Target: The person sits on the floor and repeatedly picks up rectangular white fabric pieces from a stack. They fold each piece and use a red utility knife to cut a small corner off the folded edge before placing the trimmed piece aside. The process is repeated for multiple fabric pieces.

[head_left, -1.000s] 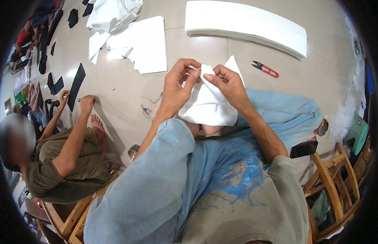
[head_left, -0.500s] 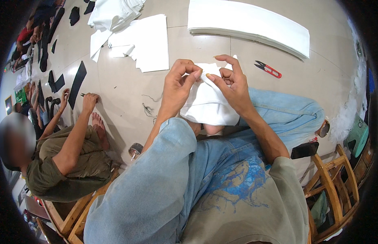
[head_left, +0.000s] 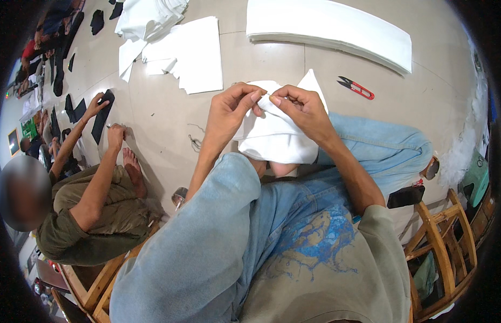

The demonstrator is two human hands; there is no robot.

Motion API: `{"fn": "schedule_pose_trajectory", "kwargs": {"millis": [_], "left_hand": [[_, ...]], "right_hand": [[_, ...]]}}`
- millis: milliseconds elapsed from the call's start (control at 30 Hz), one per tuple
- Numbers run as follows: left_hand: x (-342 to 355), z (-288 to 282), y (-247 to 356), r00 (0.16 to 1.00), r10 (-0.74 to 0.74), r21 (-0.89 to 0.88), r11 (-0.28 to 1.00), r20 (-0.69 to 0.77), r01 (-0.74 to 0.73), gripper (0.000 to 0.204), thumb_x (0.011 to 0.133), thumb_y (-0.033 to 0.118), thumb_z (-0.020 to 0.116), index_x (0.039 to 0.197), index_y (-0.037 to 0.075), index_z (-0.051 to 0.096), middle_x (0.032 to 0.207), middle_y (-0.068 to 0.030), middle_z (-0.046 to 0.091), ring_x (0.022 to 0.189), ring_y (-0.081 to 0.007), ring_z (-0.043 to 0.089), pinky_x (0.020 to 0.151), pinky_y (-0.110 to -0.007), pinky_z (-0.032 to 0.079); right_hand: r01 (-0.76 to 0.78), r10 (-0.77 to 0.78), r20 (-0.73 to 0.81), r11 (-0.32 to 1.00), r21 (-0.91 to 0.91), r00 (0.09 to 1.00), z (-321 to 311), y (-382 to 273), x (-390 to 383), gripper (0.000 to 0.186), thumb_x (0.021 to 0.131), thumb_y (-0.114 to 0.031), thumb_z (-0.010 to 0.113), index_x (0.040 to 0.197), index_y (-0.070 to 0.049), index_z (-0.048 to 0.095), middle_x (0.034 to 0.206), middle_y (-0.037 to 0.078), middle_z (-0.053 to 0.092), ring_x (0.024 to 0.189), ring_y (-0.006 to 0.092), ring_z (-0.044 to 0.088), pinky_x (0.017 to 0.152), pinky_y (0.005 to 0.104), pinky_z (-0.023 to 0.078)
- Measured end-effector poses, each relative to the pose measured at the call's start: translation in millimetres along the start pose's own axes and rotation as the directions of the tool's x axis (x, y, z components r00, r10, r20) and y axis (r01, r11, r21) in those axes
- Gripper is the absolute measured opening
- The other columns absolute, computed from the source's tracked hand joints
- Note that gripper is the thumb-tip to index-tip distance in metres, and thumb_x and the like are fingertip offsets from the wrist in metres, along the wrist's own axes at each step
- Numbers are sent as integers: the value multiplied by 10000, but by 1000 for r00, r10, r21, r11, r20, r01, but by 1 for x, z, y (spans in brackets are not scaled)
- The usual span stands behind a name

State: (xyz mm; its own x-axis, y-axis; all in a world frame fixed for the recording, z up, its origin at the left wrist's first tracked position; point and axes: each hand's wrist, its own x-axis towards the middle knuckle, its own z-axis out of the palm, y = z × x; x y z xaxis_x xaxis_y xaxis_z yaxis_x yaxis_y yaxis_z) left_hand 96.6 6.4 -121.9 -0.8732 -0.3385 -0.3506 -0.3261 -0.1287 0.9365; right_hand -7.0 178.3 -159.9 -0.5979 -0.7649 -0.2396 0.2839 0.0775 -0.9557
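In the head view, we are looking down at our own lap, with our knees in light blue jeans filling the lower middle of the frame. Just above centre, we are holding up a folded piece of white fabric [head_left: 274, 137] that is draping down over our knee. Our left hand [head_left: 231, 107] is pinching the top edge of the fabric between thumb and forefinger, its other fingers curling in. Our right hand [head_left: 301, 107] is pinching the same top edge just beside it, fingertips pressed together, so that the two hands are nearly touching at the cloth's upper fold.

To the right of our hands, a pair of red-handled thread snips [head_left: 356, 88] is lying on the pale tiled floor [head_left: 164, 124], apart from the cloth. A long stack of white fabric panels [head_left: 331, 29] is running across the top of the frame, and looser white pieces [head_left: 191, 54] are lying at the upper left.

At the left, another person in an olive shirt [head_left: 89, 215] is sitting on the floor, with both hands resting on dark fabric strips [head_left: 102, 113]. A wooden chair [head_left: 441, 237] is standing at the lower right.
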Motion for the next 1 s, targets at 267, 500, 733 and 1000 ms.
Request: {"fn": "schedule_pose_trajectory", "kwargs": {"millis": [267,500,733,1000], "left_hand": [[1,-9,-7,997,-67,-1,998,44,67,154,960,130,699,1037,3,740,831,-47,707,708,-111,663,743,-264,535],[1,-11,-12,998,-42,23,999,56,40,144,950,119,708,1023,-1,740,836,-54,708,707,-121,664,758,-283,541],[1,-10,-11,997,-48,10,999,52,48,135,956,112,699,1018,-2,737,852,-57,709,706,-120,664,739,-277,541],[1,-5,-12,1000,-10,70,998,29,8,158,998,123,641,1012,-26,694,775,-62,681,678,-120,660,740,-273,527]], "right_hand": [[25,-22,33,996,-81,999,-1,1,0,230,987,-214,660,995,5,731,760,37,684,690,68,556,606,248,437],[2,1,33,996,-93,999,-1,4,0,231,989,-214,657,994,5,733,771,43,691,700,76,576,618,251,453],[-9,11,23,996,-88,1000,0,1,0,233,990,-217,659,992,5,731,779,42,696,715,77,589,633,250,467],[-28,30,26,996,-83,999,-1,4,0,227,989,-217,661,990,-1,731,796,43,702,725,80,594,647,254,475]]}}
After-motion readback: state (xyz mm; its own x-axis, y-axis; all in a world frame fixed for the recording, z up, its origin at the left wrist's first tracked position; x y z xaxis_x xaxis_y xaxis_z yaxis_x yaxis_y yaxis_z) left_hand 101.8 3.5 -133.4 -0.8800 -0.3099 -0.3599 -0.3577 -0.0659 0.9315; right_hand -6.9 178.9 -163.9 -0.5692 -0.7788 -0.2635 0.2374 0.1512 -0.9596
